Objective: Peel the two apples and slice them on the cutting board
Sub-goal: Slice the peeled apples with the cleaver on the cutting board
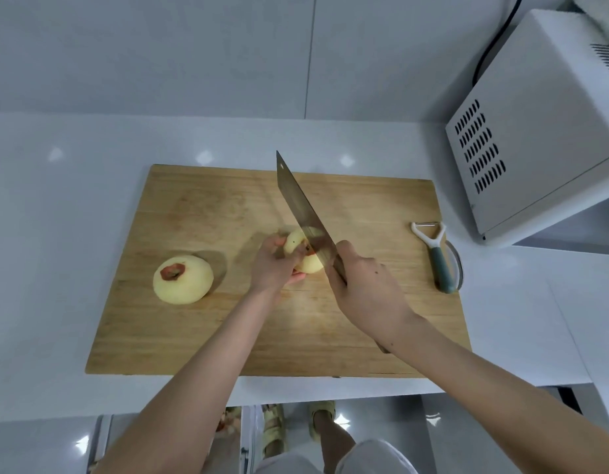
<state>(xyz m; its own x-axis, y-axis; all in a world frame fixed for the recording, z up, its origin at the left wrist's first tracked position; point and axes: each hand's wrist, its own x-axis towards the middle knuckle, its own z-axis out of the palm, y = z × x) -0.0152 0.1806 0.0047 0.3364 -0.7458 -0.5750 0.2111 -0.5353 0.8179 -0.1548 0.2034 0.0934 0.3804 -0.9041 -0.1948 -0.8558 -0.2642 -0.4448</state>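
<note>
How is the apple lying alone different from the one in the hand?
The left apple sits alone on the board, untouched; the held apple is gripped by the left hand. The left apple shows whole; the held apple is partly hidden by that hand and the knife, which the right hand holds against it. Both are peeled, pale yellow, with some red skin left at the stem.

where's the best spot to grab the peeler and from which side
Grip the peeler by its green handle, coming from the near right: it lies flat at the cutting board's right edge, handle toward the person, blade head pointing away.
</note>
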